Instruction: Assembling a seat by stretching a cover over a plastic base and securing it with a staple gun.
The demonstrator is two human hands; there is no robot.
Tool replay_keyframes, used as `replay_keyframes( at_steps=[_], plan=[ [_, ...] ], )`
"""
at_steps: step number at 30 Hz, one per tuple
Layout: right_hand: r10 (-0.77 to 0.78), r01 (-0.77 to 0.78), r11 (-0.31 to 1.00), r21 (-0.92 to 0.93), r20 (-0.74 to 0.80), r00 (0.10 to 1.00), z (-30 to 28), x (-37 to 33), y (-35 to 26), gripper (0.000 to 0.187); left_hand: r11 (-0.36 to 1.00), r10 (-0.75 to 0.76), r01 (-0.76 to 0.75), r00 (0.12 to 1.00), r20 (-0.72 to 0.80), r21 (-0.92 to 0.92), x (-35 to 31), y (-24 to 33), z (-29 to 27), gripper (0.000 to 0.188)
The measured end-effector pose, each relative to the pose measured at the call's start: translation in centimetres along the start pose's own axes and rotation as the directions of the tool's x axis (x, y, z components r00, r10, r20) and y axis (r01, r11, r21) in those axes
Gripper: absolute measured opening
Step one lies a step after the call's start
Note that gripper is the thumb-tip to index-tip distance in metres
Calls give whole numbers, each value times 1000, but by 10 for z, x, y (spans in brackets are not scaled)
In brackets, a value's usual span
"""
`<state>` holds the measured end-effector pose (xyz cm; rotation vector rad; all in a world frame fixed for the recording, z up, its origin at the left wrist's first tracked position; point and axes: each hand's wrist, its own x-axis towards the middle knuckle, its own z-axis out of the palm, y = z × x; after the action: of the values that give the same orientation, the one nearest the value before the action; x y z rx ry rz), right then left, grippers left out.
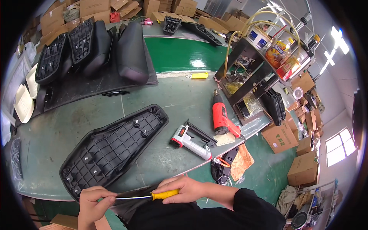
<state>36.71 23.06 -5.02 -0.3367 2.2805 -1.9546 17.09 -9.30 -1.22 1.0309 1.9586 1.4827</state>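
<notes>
A screwdriver (165,194) with a yellow handle and thin metal shaft lies level across the front of my body. Around its handle, the fingers of my right hand (185,190) are closed. My left hand (96,203) pinches the far end of the shaft; whether anything small is at the tip is hidden by the fingers. Just beyond my hands, a black motorcycle-type seat (115,147) rests underside up on the green table, showing its ribbed plastic base and several bolts. Dark sheet material (132,201) hangs below the screwdriver.
Right of the seat lie a pneumatic staple gun (191,143) with an orange hose and a red heat gun (220,115). A yellow utility knife (199,75) is farther back. Several seats (132,53) stand at the back left. A dark shelf (245,73) holding containers rises at right.
</notes>
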Motion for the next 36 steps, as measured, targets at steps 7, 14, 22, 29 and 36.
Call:
replay_keyframes(
  at_steps=[7,14,22,29,36],
  plan=[
    [-44,45,999,4,-98,994,-29,1,-3,48,919,-394,369,874,284,139,-52,-17,-39,18],
    [222,-213,975,66,-379,898,-29,-18,-7,58,933,117,-144,988,102,329,13,23,-73,36],
    [91,-128,971,-201,-183,979,-20,-13,-23,64,728,-234,332,943,-238,600,146,-3,-42,57],
    [176,-224,946,-234,-211,962,-18,-34,-36,50,472,277,-218,957,90,854,111,26,-6,49],
    [190,-220,907,-359,-118,975,-14,-32,-41,47,655,254,-351,936,243,669,115,21,4,56]
  ],
)
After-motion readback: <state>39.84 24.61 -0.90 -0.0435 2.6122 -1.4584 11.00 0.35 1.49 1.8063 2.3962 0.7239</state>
